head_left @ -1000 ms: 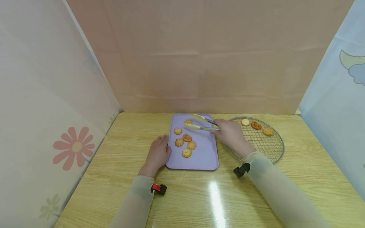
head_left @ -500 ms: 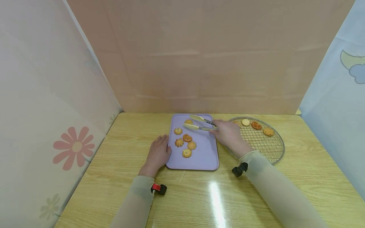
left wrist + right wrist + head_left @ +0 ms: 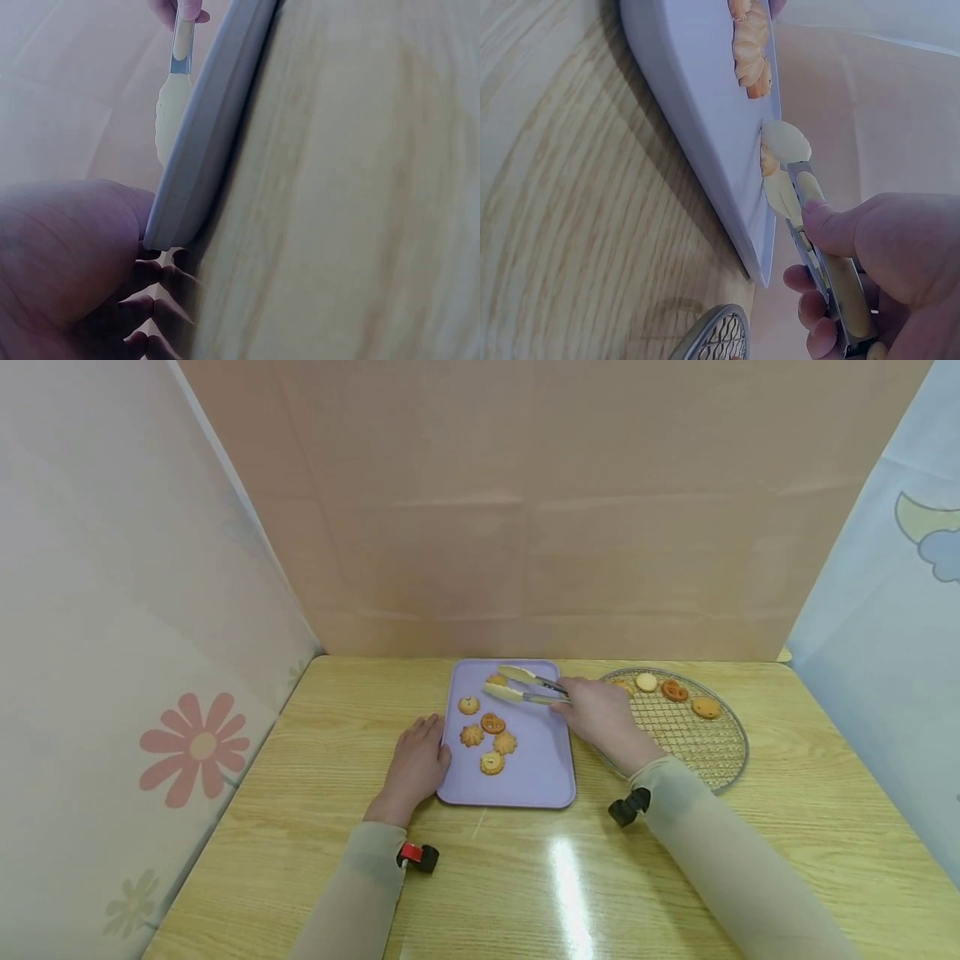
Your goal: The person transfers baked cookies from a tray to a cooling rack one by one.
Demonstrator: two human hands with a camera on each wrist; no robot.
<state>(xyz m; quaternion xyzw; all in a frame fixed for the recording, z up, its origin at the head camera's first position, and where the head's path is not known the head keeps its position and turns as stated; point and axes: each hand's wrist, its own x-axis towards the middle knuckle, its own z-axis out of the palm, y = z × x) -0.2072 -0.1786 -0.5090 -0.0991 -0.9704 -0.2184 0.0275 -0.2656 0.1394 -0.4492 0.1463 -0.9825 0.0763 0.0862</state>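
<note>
My right hand (image 3: 597,706) grips a pair of tongs (image 3: 504,693) with pale tips, over the back part of a lilac tray (image 3: 536,768). The tong tips stand apart beside a golden cookie (image 3: 493,679) near the tray's back; in the right wrist view that cookie (image 3: 767,160) shows between them. My left hand (image 3: 418,756) rests along the tray's left side, fingers on the table and thumb at the rim. Several more cookies lie on the tray: a round one (image 3: 468,705), a pretzel-shaped one (image 3: 492,722), shell-like ones (image 3: 471,736) and a ring-topped one (image 3: 491,763).
Right of the tray, a round wire rack (image 3: 705,756) bears a pale round cookie (image 3: 646,682), a pretzel-shaped cookie (image 3: 674,691) and an oval cookie (image 3: 706,707); another is partly behind my right hand. A brown backdrop (image 3: 517,527) borders the wooden table (image 3: 495,885).
The tongs and my right hand have shifted slightly left, and the tips have drawn a little closer together near the back cookie. My left hand stays at the tray's side.
</note>
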